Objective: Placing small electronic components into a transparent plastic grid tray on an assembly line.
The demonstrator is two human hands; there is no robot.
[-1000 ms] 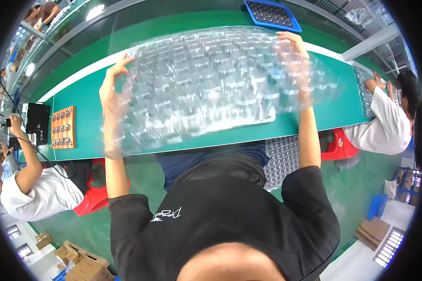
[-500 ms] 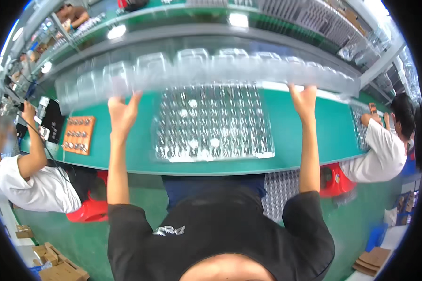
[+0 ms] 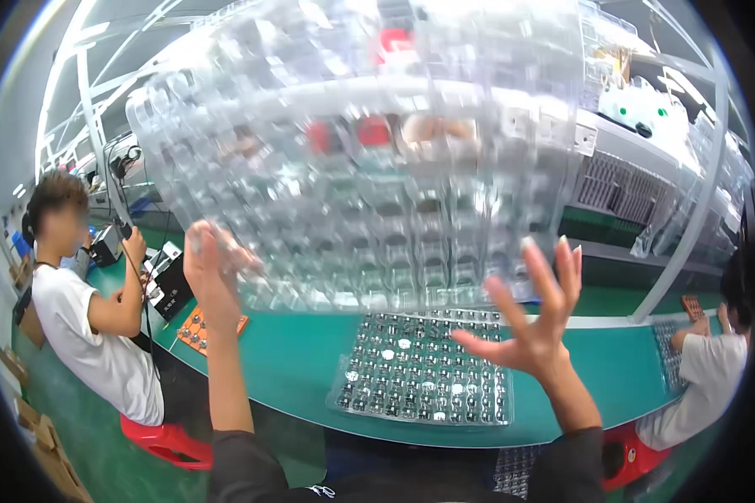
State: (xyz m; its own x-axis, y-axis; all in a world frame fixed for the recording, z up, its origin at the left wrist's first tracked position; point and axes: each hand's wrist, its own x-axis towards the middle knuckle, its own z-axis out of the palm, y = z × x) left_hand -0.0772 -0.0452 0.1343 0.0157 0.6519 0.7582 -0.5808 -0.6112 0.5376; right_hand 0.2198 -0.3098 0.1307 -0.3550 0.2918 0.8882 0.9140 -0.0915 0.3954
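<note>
A large clear plastic tray [image 3: 352, 210] with rows of moulded pockets is raised and tilted up in front of me, blurred by motion. At its lower left edge my left hand [image 3: 214, 272] is closed on it. My right hand [image 3: 535, 331] is open with fingers spread, close to the tray's lower right edge; whether a fingertip touches it I cannot tell. Below, on the green table [image 3: 289, 365], lies a second clear tray [image 3: 341, 386] filled with rows of small dark, shiny parts and a few white spots. My right hand partly covers its upper right side.
An orange block [image 3: 195, 332] with round metal parts and a black box [image 3: 169, 289] lie at the left. A person in white [image 3: 101, 335] sits there, another [image 3: 705, 365] at the right beside a tray [image 3: 668, 352]. A slanted metal post [image 3: 688, 214] rises at the right.
The clear tray has been lifted and tipped up from its nearly edge-on position, now filling the upper view. My right hand's fingers have spread. The view has tilted upward.
</note>
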